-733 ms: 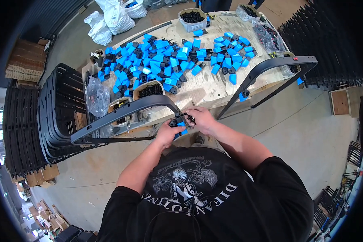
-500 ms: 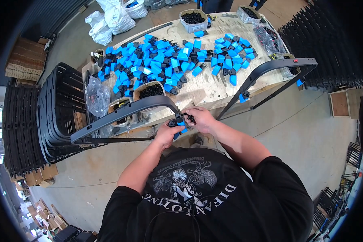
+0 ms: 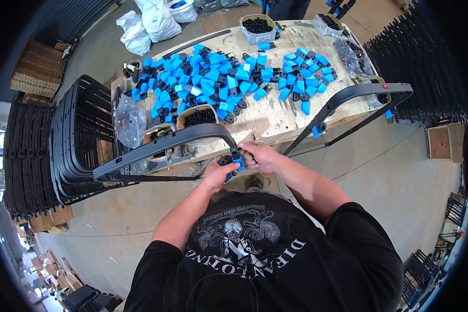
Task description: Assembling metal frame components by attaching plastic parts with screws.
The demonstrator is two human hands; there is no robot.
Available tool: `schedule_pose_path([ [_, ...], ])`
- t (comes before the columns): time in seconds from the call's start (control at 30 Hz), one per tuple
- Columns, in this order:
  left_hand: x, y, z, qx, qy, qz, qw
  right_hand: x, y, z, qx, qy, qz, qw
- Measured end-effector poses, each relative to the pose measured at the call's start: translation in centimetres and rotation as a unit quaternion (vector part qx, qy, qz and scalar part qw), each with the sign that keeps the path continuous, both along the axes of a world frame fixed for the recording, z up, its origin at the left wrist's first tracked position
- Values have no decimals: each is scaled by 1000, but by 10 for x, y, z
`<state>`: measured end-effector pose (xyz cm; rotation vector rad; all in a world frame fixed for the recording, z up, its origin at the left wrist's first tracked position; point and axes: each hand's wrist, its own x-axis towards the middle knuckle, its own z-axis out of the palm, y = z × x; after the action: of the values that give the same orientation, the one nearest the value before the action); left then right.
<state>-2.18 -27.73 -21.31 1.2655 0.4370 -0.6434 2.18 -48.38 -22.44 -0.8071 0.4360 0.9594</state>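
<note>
Barely anything has shifted over the last moments: both hands stay bunched at the front edge of the desk (image 3: 275,122), working the same spot at the near end of the left curved black frame arm (image 3: 161,145). The right hand (image 3: 260,156) has crept slightly closer to the arm's tip and its fingers now pinch there; the left hand (image 3: 217,174) remains cupped beneath. Judging by that, fitting the blue clip (image 3: 237,164) onto the arm end is under way but not finished.

Grip: left hand closed around the blue-and-black clip from below; right hand closed on the tip of the frame arm and the clip's upper part. How far the clip is seated is hidden by the fingers.

Clip: small, bright blue plastic with a black piece attached, sitting just at the arm's lower end, between both hands, over the desk's near edge.

Second curved frame arm (image 3: 359,93) lies to the right, with a blue clip (image 3: 317,130) on its near end. Heap of matching blue clips (image 3: 218,78) spread across the desk; tub of black screws (image 3: 257,26) at the far side; stacked black frames (image 3: 62,140) left of the desk.
</note>
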Motion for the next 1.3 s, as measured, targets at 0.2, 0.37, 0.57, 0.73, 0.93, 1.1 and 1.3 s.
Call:
schedule_pose_path([
  [0.2, -2, 0, 5, 4, -21, -1, 1000, -1, 15, 19, -221, -107, 59, 968],
  [0.37, -2, 2, 3, -3, -8, -27, 1000, -4, 25, 28, -245, -188, 67, 949],
  [0.57, -7, 1, 7, 51, -6, 57, 997, -8, 3, 34, 4, 8, 24, 1000],
  [0.73, -18, 17, 35, 244, -183, -23, 952, -21, -12, 43, 105, 26, -21, 994],
  [0.93, -7, -1, 100, 374, -478, -225, 762, -30, -3, 59, 134, 10, -26, 991],
  [1.1, -7, -12, 108, 403, -517, -299, 694, -32, 10, 52, 141, -10, -8, 990],
  [1.3, -5, -11, 106, 400, -534, -370, 647, -36, 19, 51, 118, -10, 2, 993],
])
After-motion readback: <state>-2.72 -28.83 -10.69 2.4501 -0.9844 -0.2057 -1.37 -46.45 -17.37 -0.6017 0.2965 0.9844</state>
